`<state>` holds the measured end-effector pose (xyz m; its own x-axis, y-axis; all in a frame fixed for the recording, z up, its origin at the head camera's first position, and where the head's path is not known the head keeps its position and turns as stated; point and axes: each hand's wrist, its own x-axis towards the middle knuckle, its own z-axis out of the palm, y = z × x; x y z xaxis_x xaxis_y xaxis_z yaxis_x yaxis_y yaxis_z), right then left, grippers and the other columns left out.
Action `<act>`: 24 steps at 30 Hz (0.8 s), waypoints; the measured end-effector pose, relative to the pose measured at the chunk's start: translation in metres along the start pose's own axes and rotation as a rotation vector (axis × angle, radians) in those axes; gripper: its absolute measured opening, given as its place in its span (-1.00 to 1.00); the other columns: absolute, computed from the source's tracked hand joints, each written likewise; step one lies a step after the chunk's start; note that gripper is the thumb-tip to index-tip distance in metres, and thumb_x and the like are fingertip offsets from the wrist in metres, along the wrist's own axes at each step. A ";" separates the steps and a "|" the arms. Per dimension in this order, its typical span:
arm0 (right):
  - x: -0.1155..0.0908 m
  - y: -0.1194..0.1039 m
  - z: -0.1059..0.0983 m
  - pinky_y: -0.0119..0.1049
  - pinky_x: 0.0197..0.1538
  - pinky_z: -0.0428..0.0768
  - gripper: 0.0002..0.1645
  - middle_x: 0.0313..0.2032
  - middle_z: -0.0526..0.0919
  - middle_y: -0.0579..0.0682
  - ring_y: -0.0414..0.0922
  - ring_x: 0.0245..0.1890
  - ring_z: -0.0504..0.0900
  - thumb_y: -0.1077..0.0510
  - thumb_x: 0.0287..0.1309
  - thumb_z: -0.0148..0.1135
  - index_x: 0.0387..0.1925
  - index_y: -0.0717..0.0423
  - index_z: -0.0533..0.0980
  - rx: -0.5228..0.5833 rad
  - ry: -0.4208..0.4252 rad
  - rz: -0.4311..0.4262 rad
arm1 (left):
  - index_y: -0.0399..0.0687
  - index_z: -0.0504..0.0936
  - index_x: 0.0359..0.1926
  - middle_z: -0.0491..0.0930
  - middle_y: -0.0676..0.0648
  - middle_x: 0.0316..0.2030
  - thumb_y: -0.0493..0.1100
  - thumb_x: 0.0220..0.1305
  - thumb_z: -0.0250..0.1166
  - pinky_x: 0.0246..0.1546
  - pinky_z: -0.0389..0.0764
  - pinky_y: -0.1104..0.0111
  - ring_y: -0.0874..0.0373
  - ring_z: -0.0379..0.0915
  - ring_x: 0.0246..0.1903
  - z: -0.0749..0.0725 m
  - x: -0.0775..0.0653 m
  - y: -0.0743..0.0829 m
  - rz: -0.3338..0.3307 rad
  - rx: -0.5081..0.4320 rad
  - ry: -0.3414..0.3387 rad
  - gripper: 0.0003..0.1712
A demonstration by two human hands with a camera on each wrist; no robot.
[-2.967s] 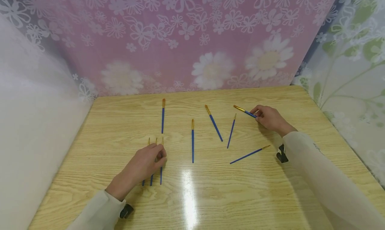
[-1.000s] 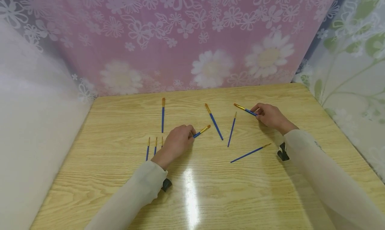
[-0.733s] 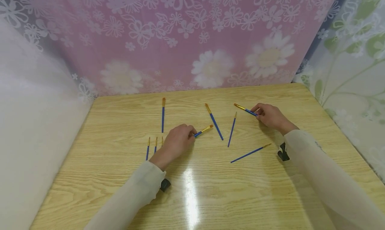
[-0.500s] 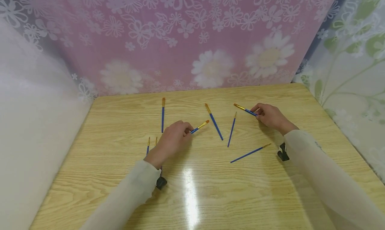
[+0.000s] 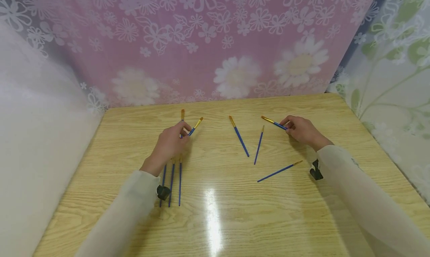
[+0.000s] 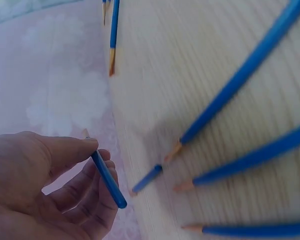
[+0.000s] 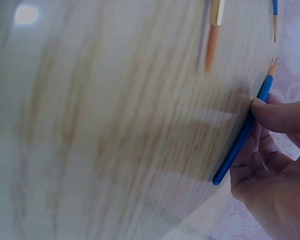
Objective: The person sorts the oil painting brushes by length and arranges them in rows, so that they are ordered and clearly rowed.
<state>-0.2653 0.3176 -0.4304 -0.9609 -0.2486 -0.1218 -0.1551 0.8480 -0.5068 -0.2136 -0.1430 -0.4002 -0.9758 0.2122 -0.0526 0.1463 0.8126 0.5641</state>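
Makeshift tabletop booth: wooden table walled by floral curtains, paintbrushes scattered.

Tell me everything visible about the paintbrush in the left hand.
The paintbrush is slim, with a glossy blue handle, a gold ferrule and a short orange-brown tuft. The left hand pinches its handle between thumb and fingers; in the left wrist view the rounded blue handle end juts out below the fingers. It is tilted, tuft pointing up, away and to the right, and looks raised off the wooden table. It is held just beyond three like brushes lying side by side. Only the hand appears to touch it.
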 end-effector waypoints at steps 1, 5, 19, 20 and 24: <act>0.000 0.000 0.000 0.28 0.14 0.60 -0.64 0.06 0.66 0.43 0.33 0.08 0.65 0.38 0.56 0.14 0.28 0.35 0.53 0.000 0.000 0.000 | -0.04 0.57 0.29 0.74 -0.22 0.17 -0.18 0.66 0.21 -0.34 0.54 0.25 -0.09 0.71 -0.19 -0.002 0.001 -0.004 -0.003 0.002 0.003 -0.71; -0.001 0.000 -0.001 0.28 0.14 0.60 -0.64 0.07 0.65 0.43 0.32 0.08 0.65 0.38 0.56 0.14 0.29 0.34 0.53 0.005 -0.002 0.001 | -0.04 0.58 0.24 0.72 -0.24 0.21 -0.15 0.68 0.17 -0.25 0.52 0.16 -0.15 0.69 -0.13 -0.009 0.006 -0.017 -0.033 -0.009 0.010 -0.75; -0.001 -0.001 -0.001 0.29 0.15 0.61 -0.64 0.09 0.65 0.44 0.32 0.09 0.65 0.37 0.57 0.14 0.29 0.35 0.53 0.013 -0.008 0.001 | -0.17 0.63 0.31 0.68 -0.31 0.23 -0.13 0.66 0.22 0.06 0.62 -0.05 -0.23 0.64 0.05 -0.014 0.019 -0.044 -0.119 -0.089 0.069 -0.64; -0.001 -0.001 -0.001 0.28 0.15 0.61 -0.64 0.09 0.65 0.44 0.32 0.09 0.65 0.37 0.57 0.14 0.29 0.35 0.53 0.015 -0.008 0.001 | -0.18 0.62 0.32 0.66 -0.32 0.24 -0.15 0.65 0.21 0.10 0.62 -0.07 -0.24 0.63 0.09 -0.013 0.019 -0.044 -0.128 -0.098 0.064 -0.63; -0.001 -0.001 -0.001 0.28 0.15 0.61 -0.64 0.09 0.65 0.44 0.33 0.10 0.65 0.37 0.57 0.13 0.29 0.34 0.53 0.013 -0.007 0.007 | -0.20 0.60 0.37 0.64 -0.34 0.28 -0.21 0.61 0.19 0.20 0.61 -0.11 -0.27 0.60 0.20 -0.011 0.024 -0.048 -0.152 -0.119 0.058 -0.58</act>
<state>-0.2644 0.3179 -0.4290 -0.9603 -0.2462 -0.1310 -0.1457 0.8434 -0.5172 -0.2457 -0.1827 -0.4190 -0.9934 0.0578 -0.0991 -0.0202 0.7626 0.6466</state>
